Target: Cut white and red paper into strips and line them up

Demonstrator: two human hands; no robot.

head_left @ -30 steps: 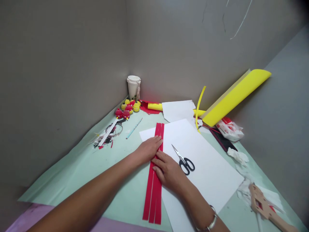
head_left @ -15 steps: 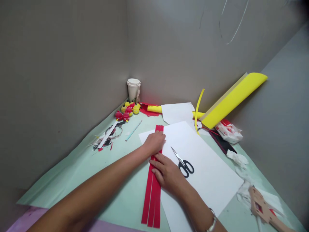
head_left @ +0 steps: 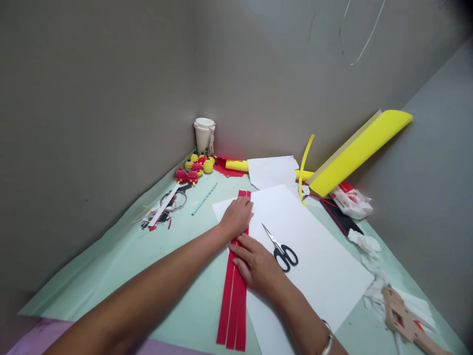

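Observation:
Several long red strips (head_left: 231,310) lie side by side, their lower parts on the green table cover and their upper parts over a large white sheet (head_left: 314,281). Near their far end, my left hand (head_left: 237,215) grips the strips with curled fingers held together; the fingertips are partly hidden. Just below it, my right hand (head_left: 256,261) rests on the strips with its fingers spread and laid flat. Black-handled scissors (head_left: 284,252) lie on the white sheet to the right of my hands, their blades half apart and pointing away.
A pencil (head_left: 204,199) and a scrap pile (head_left: 162,212) lie left. Farther back are red and yellow round pieces (head_left: 192,176), a white lidded cup (head_left: 204,135) and a yellow roll (head_left: 360,153). A tissue pack (head_left: 350,199) and a beige glue gun (head_left: 401,318) stand right.
The view has shifted very slightly. Both hands stay in place on the red strips, and nothing else has visibly moved.

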